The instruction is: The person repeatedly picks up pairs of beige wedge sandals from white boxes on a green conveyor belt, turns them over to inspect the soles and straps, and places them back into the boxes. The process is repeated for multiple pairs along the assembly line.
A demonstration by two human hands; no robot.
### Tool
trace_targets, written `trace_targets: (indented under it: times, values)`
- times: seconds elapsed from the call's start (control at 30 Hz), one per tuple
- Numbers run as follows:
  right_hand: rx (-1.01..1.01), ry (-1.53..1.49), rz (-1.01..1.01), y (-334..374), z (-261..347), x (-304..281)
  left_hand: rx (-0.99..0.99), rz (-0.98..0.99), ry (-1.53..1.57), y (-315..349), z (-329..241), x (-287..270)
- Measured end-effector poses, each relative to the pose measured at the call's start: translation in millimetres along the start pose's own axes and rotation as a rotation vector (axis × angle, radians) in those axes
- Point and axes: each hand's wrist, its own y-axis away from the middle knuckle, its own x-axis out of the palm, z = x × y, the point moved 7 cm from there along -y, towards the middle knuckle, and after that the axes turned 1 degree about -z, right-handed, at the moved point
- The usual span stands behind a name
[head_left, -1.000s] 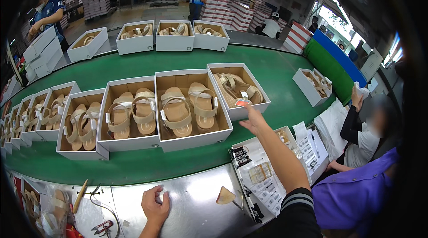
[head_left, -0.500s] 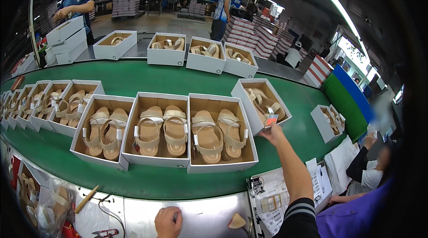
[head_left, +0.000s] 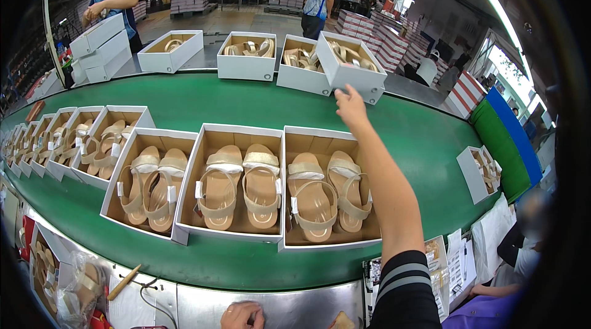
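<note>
My right hand [head_left: 352, 107] reaches across the green belt [head_left: 246, 98], index finger and thumb stretched out. Its fingertips are at the lower near edge of a white shoe box [head_left: 354, 76] holding beige sandals [head_left: 356, 55]. That box rests tilted over neighbouring open boxes on the far ledge. My left hand [head_left: 243, 316] lies curled on the metal worktop [head_left: 277, 301], cut by the lower edge; anything inside it is hidden. Between my arms and the ledge stand three larger-looking open boxes with sandal pairs, the middle box [head_left: 229, 234] among them; my right forearm partly covers the rightmost box [head_left: 329, 244].
More boxed sandals [head_left: 111, 138] line the belt at left. A box [head_left: 474, 178] stands at far right, by a green and blue barrier [head_left: 505, 138]. A wooden-handled tool [head_left: 124, 282] and bagged sandals [head_left: 83, 292] lie lower left. Co-workers stand beyond the ledge and sit at right.
My right hand has moved the box away from me, from the belt onto the far ledge's boxes. The view has shifted slightly; my left hand stays on the worktop.
</note>
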Motion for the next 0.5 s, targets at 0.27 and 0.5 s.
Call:
trace_targets:
  times: [0.27, 0.5]
  values:
    - [-0.110, 0.592, 0.326, 136.5, 58.7, -79.2, 0.041, 0.004, 0.000, 3.3, -1.4, -0.8]
    - [-0.111, 0.927, 0.870, 221.2, 14.4, -24.1, 0.080, -0.057, -0.013, 8.0, 2.6, 0.1]
